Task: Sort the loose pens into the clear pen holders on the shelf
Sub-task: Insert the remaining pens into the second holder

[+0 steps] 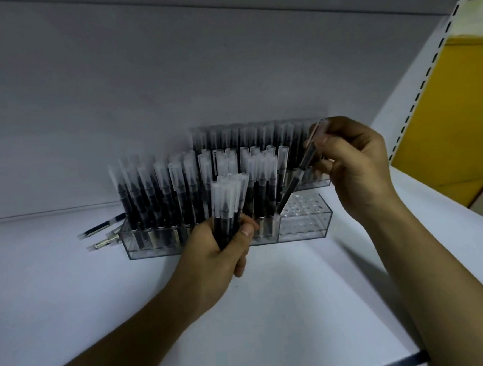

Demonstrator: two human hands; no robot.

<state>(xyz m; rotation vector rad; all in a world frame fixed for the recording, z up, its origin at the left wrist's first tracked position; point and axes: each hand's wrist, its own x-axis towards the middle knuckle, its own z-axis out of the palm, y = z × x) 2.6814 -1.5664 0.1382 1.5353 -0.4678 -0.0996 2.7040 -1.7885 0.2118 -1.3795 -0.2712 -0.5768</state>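
The left hand gripped a bundle of pens upright, just in front of the holder on the shelf. The right hand, above the holder's right end, pinched one tilted pen, its lower tip at the holder's top beside the filled rows. A few loose pens lay left of the holder.

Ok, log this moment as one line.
left hand: grips pen bundle | right hand: pinches one pen, tip at front holder | loose pens: lying left of holder
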